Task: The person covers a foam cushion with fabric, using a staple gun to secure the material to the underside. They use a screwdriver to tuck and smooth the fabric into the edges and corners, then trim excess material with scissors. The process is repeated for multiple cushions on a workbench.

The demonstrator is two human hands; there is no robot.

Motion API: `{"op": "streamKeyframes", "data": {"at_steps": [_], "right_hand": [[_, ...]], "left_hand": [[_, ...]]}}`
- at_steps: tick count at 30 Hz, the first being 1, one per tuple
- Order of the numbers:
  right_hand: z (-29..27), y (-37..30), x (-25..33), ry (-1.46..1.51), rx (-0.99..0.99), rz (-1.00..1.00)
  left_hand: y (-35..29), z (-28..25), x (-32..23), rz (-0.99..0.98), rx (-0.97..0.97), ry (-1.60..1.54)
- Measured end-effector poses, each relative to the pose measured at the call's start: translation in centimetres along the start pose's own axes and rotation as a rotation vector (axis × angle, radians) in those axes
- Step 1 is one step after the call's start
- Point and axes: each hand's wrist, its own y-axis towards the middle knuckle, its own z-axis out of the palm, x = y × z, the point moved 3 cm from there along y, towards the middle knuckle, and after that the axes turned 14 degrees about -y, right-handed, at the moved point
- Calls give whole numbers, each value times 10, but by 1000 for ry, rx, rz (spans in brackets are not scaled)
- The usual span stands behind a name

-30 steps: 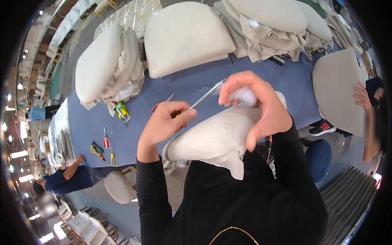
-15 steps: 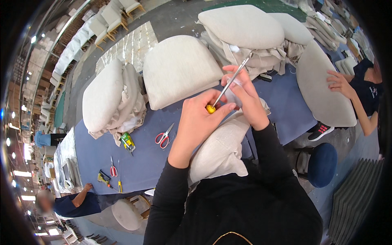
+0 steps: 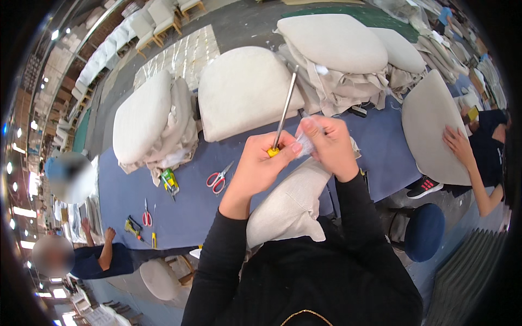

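My left hand (image 3: pixel 255 168) is closed around the yellow handle of a screwdriver (image 3: pixel 286 108), whose long metal shaft points up and slightly right. Between my two hands is a wispy tuft of white stuffing (image 3: pixel 306 145). My right hand (image 3: pixel 334 151) pinches this tuft with thumb and fingers, while my left thumb tip touches its other side. Below both hands, a beige fabric-covered cushion (image 3: pixel 288 204) rests against my front at the table edge. Its far end is partly hidden by my hands.
On the blue table (image 3: pixel 185 220) lie red-handled scissors (image 3: pixel 218 179), a green-yellow tool (image 3: pixel 169 183) and a pistol-shaped tool (image 3: pixel 134 227). Cushion stacks (image 3: pixel 144 122) stand left and far right, with a large cushion (image 3: pixel 247 92) between. At right, a person's hand (image 3: pixel 458 142) touches a seat pad (image 3: pixel 435 127).
The screwdriver has swung more upright and left. My right hand's fingers, spread by the shaft before, have closed on the stuffing. Another person has appeared at the left.
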Motion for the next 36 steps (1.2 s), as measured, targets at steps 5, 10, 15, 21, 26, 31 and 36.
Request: {"op": "streamKeyframes", "data": {"at_steps": [5,10,15,21,26,31,36], "right_hand": [[-20,10,-20,421,-327,25],[4,4,33,-21,-116,-168],[22,-7,86,-453,123,-593],[20,-19,62,-290,-179,-583],[26,8,48,454,-355,-469],[67,18,51,-1,16,-519],[101,25,67,-58,143,-767]], "left_hand": [[-14,-23,4,292,207,-1000],[-12,-32,-4,147,-263,-307],[-22,-2,-19,274,-322,343],[-33,-3,-28,195,-159,643],[-62,-73,4,75,-488,360],[-76,-68,-35,101,-598,-356],[-89,-49,-69,233,-542,-321]]}}
